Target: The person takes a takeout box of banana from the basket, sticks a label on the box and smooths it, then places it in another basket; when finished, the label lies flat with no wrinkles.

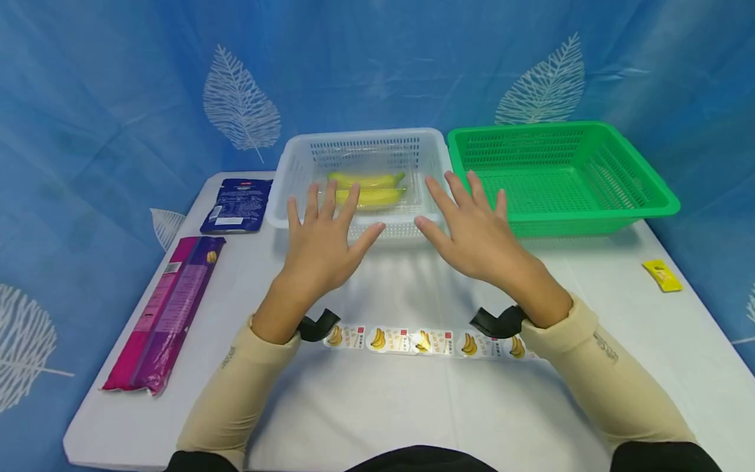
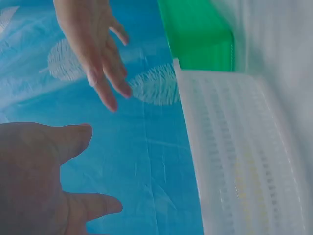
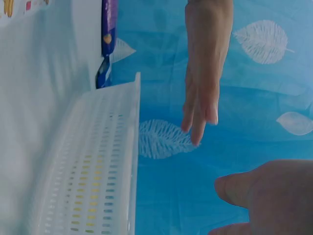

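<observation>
Both hands hover with fingers spread, holding nothing. In the head view the left hand (image 1: 323, 246) is before the left part of a white plastic basket (image 1: 295, 177), and the right hand (image 1: 476, 233) is near its right end, beside a green basket (image 1: 590, 216). Inside the white basket lie yellow bananas (image 1: 377, 196) under clear plastic. Each wrist view shows the opposite hand too, raised above the baskets' level: the right hand (image 2: 95, 54) in the left wrist view, the left hand (image 3: 205, 68) in the right wrist view.
A strip of banana-picture stickers (image 1: 386, 339) lies between the forearms. At the left are a dark blue pouch (image 1: 237, 205) and a long pink and purple packet (image 1: 165, 314). A small yellow sachet (image 1: 662, 275) lies near the right table edge. A blue curtain (image 1: 377, 65) hangs behind.
</observation>
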Motion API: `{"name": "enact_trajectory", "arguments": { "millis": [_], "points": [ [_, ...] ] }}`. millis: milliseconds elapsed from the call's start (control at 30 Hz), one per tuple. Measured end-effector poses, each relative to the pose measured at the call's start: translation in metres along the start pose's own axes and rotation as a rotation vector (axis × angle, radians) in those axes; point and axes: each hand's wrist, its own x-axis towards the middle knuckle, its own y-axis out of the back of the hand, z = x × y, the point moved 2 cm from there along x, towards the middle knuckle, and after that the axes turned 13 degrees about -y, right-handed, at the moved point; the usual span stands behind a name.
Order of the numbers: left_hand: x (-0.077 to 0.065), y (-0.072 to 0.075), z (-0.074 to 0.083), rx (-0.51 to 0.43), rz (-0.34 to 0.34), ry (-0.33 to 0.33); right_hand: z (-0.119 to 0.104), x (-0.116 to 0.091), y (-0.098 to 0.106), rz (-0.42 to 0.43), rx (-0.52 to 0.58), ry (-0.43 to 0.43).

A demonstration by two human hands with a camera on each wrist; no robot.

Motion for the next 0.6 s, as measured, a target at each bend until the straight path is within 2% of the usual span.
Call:
{"name": "enact_trajectory", "arguments": {
  "millis": [233,433,600],
  "points": [
    [-0.009,0.002,-0.028,-0.028,0.032,0.044,0.000,0.020,-0.003,-0.014,0.008,0.013],
    [-0.019,0.005,-0.064,-0.073,0.140,0.090,0.002,0.049,-0.009,-0.066,0.123,0.080],
    [-0.025,0.002,-0.094,-0.094,0.212,0.125,0.010,0.069,-0.016,-0.112,0.186,0.055]
  ]
}}
